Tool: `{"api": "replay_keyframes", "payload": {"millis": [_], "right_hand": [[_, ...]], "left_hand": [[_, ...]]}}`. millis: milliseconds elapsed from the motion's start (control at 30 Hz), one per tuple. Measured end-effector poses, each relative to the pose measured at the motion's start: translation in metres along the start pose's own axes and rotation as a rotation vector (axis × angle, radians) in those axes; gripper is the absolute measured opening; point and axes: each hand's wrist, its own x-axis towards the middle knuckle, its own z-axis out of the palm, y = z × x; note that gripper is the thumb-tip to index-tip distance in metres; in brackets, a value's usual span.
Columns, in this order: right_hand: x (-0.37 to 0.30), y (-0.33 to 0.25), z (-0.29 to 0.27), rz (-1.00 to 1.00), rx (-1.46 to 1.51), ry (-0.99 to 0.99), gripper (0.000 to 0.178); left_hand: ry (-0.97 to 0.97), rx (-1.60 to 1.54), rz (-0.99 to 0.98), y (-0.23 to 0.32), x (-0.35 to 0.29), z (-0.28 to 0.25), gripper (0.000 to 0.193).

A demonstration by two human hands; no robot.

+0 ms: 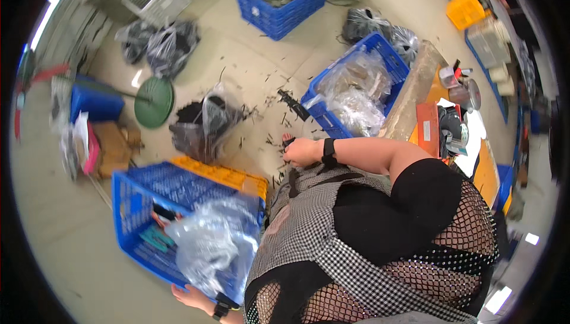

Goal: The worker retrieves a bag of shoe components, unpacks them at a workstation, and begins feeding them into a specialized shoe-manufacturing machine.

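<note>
My right hand (301,152) is out in front of my apron, its fingers closed round a small black piece (288,142) whose kind I cannot make out. Low on the left, my left hand (193,298) is beside the near outer edge of a blue crate (123,220), fingers apart and partly extended; whether it touches the crate is unclear. Clear plastic bags (208,241) fill much of that crate, with a teal item (157,239) among them. Beyond it stands a clear bag of black pieces (202,131). Black scraps (292,104) lie scattered over the floor.
Ahead to the right is another blue crate (325,117) of clear plastic bags. A yellow crate (240,180) adjoins the near blue one. A round green base (154,102) stands at left. Farther off are a blue crate (279,20) and tied bags (172,46). A cluttered bench (409,92) runs along the right.
</note>
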Motion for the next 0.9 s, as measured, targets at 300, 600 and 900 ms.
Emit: {"api": "replay_keyframes", "payload": {"millis": [300, 600, 900], "right_hand": [[-0.034, 0.137, -0.089, 0.471, 0.162, 0.272, 0.019], [-0.066, 0.201, -0.102, 0.896, 0.496, 0.386, 0.022], [-0.031, 0.317, -0.168, 1.202, 0.7, 0.777, 0.024]], "left_hand": [[-0.233, -0.422, 0.634, 0.317, 0.137, 0.059, 0.036], [-0.711, -0.236, 1.018, 0.549, 0.247, 0.188, 0.029], [-1.05, -0.187, 1.24, 0.847, 0.338, 0.254, 0.03]]}}
